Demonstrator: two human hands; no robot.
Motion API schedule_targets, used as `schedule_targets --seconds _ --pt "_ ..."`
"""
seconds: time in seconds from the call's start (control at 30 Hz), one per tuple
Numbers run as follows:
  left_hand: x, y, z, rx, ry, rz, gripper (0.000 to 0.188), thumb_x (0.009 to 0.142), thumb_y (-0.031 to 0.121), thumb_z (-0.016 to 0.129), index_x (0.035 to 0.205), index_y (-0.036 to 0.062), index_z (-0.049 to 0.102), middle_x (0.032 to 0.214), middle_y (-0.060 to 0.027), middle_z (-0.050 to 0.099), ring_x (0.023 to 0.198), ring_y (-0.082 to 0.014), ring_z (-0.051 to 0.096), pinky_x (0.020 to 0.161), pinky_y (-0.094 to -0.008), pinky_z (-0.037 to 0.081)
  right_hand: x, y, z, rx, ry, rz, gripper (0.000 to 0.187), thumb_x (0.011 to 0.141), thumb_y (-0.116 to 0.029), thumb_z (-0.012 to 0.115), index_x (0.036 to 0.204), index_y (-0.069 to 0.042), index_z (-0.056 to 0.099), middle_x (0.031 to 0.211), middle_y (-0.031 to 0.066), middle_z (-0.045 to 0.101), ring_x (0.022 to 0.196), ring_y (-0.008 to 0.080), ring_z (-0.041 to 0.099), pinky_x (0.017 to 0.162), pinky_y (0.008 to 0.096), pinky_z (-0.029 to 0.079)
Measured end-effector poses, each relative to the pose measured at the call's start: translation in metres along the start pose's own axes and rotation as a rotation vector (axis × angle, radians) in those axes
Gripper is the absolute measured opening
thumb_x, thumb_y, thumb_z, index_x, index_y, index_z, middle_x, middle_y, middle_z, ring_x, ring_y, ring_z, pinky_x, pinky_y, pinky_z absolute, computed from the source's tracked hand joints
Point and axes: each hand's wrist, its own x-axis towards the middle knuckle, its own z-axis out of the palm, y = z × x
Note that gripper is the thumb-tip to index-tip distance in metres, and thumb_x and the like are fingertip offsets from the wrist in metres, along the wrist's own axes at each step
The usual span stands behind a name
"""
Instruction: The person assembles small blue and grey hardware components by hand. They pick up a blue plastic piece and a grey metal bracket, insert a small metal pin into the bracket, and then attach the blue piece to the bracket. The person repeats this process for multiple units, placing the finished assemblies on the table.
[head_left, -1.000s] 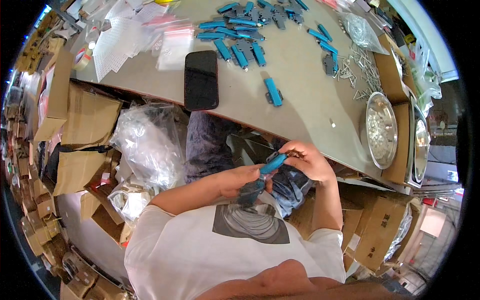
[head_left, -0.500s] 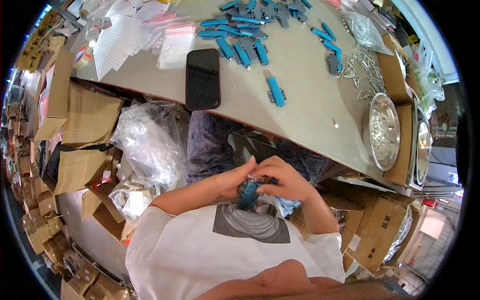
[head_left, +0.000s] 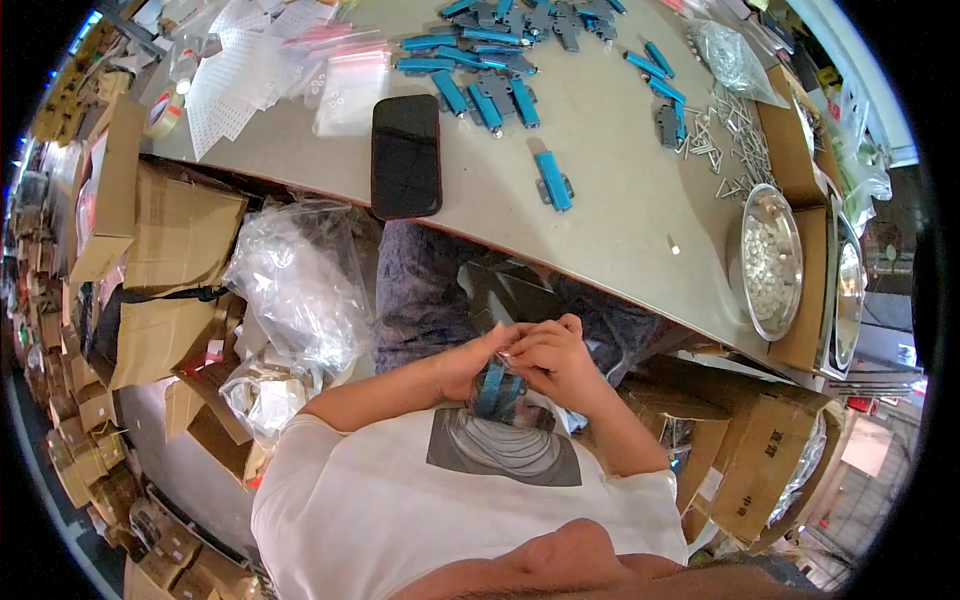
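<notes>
**Both hands busy on one blue part, held close to the chest**

The small blue part (head_left: 492, 388) sits low between the two hands, just above the white shirt (head_left: 400, 500) and well below the table edge. It looks like the fitting stage of the work: something small is being pressed or seated onto the blue piece, though what exactly is hidden by the fingers. The next move, I'd judge, needs a steady pinch and a bit of fine alignment rather than any force.

The left hand (head_left: 470, 365) wraps the part from the side, fingers curled tight around it. The right hand (head_left: 555, 362) closes over the top, fingertips pinched down on it. Both forearms bend inward, elbows out.

Up on the grey table (head_left: 620, 210) lie more blue parts (head_left: 552, 180), a black phone (head_left: 406, 155), and a metal dish (head_left: 770, 262) of small pieces.
</notes>
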Motion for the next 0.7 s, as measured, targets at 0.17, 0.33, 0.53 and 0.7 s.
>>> schedule_targets --seconds 0.17,0.33,0.53,0.7 --pt "0.002 -0.003 0.003 -0.002 0.056 0.035 0.07 0.094 0.062 0.036 0.144 0.0125 0.031 0.131 -0.0089 0.051 0.117 -0.0196 0.055 0.094 -0.0383 0.052 -0.006 -0.005 0.007 -0.004 0.07 0.034 0.021 0.07 -0.013 0.079 0.09 -0.013 0.072 0.093 -0.0009 0.068 0.093 0.021 0.06 0.085 0.0382 0.032" --pt "0.003 0.001 0.006 0.105 0.003 0.016 0.083 0.086 0.072 0.035 0.147 0.0161 0.024 0.136 -0.0112 0.046 0.123 -0.0236 0.05 0.096 -0.0437 0.05 -0.002 -0.018 -0.007 0.015 0.056 0.032 0.017 0.07 -0.011 0.079 0.085 -0.012 0.072 0.095 0.003 0.067 0.093 0.0227 0.06 0.087 0.0391 0.034" --pt "0.001 0.004 0.0 0.118 -0.099 -0.023 0.091 0.083 0.073 0.046 0.148 0.0165 0.017 0.131 -0.0185 0.049 0.122 -0.0308 0.05 0.095 -0.0498 0.049 0.005 0.006 -0.048 0.159 0.191 0.142 0.015 0.075 0.001 0.073 0.089 -0.002 0.07 0.096 0.0129 0.067 0.089 0.028 0.064 0.074 0.036 0.052" --pt "0.0 0.008 0.003 0.087 -0.075 -0.037 0.093 0.08 0.051 0.071 0.148 0.0168 0.018 0.129 -0.0203 0.05 0.12 -0.0319 0.05 0.096 -0.0508 0.047 0.032 0.054 -0.111 -0.354 0.539 0.318 0.023 0.082 -0.004 0.063 0.105 0.0 0.065 0.107 0.0202 0.065 0.1 0.0378 0.062 0.086 0.043 0.049"
